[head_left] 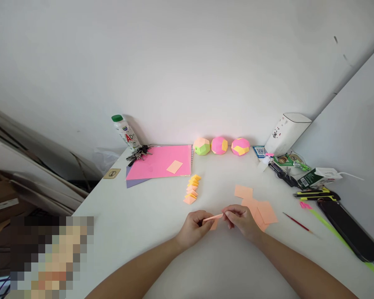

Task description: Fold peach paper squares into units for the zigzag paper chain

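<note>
Both my hands pinch one small orange paper square [214, 218] just above the white table [137, 216]. My left hand [193, 226] grips its left end with closed fingers. My right hand [239, 219] pinches its right end. The paper looks folded, seen edge-on. Loose orange paper squares [255, 205] lie just right of my right hand. A short row of folded orange and yellow paper pieces [191, 190] lies beyond my left hand.
At the back stand three paper balls [220, 145], a pink sheet [160, 162] with an orange note, keys [139, 153] and a bottle [126, 133]. To the right lie a white box [286, 132], a green carton [319, 177], cutters [316, 194], a red pen [296, 223] and a black phone [350, 232].
</note>
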A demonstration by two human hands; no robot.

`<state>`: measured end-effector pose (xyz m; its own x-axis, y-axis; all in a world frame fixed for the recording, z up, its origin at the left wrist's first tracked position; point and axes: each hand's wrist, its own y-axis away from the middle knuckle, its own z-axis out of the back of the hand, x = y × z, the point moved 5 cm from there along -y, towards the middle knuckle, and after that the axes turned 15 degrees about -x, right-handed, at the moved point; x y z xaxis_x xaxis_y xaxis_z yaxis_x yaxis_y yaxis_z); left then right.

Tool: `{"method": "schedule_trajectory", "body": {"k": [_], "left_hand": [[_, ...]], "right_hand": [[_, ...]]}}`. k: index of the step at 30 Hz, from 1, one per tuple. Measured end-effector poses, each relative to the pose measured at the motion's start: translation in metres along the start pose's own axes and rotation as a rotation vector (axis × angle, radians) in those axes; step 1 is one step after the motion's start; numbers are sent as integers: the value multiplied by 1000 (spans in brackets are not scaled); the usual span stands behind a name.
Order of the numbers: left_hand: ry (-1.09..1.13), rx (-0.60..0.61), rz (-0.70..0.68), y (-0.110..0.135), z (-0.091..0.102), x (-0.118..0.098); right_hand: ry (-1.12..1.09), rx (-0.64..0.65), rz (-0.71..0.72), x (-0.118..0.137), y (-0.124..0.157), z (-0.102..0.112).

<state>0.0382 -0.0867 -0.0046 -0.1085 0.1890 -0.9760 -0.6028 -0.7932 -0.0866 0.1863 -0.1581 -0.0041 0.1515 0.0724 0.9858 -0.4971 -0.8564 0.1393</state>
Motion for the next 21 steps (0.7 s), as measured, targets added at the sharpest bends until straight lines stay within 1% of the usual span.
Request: {"method": "schedule_trajectory", "body": {"k": [13, 21], "left_hand": [[-23, 6, 8, -1, 0, -2], [-13, 4, 8, -1, 0, -4]], "right_hand": [[34, 26, 40, 0, 1, 0], [-31, 59, 52, 0, 1, -1]]}}
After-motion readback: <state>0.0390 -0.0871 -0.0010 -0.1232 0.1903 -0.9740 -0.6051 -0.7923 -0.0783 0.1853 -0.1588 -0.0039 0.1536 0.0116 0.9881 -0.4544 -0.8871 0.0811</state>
